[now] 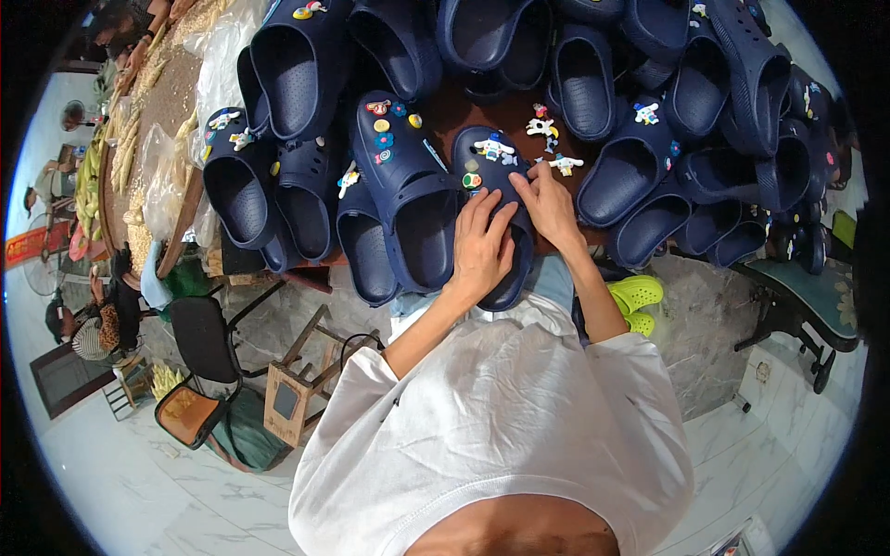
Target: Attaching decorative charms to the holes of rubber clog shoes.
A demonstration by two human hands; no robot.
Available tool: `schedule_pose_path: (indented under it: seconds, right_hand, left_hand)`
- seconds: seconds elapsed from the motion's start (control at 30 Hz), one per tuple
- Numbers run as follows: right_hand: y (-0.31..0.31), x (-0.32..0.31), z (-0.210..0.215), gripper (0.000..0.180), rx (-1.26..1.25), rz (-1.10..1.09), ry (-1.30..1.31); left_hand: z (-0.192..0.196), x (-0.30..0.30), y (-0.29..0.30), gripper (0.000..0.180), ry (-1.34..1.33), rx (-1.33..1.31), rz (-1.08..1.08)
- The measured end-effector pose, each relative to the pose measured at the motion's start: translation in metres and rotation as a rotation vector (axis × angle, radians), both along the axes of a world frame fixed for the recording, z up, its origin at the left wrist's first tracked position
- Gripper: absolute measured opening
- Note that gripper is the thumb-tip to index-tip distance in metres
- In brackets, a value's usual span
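A navy foam clog (478, 148) lies at the table edge in front of me, toe pointing away, with several colourful shoe charms on its upper. My left hand (484, 243) is wrapped over the near left side of this clog, fingers curled onto its upper. My right hand (549, 209) touches the right side of the upper, its fingertips drawn together by the charms; whatever is between them is hidden. Just right of the toe, several loose white-and-blue character charms (564, 164) lie on the brown tabletop. Left of my left hand rests another navy clog (422, 243) decorated with charms.
Many navy clogs (292, 79) crowd the table, some stacked at the right. Lime-green clogs (637, 295) show below the table edge. A black chair (206, 338) and a wooden stool (289, 398) stand at left. Other people sit around a corn-covered table (190, 74) at far left.
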State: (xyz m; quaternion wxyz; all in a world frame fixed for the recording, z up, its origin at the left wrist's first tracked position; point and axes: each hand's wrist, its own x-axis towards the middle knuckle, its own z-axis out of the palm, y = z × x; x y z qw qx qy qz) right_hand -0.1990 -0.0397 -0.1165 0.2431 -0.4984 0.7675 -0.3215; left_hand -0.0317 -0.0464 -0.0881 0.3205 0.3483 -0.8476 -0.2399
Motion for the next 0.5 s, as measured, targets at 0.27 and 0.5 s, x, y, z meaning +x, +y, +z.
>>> schedule_pose_path:
  seconds: [0.27,0.5]
  right_hand:
    - [-0.002,-0.001,-0.008,0.025,-0.059,0.076,0.211]
    - [0.006,-0.002,-0.024,0.018,-0.176,-0.043,0.029]
  left_hand:
    - [-0.001,-0.001,0.001,0.05,-0.003,-0.002,0.006]
    - [0.006,-0.001,0.001,0.049,-0.008,-0.004,0.002]
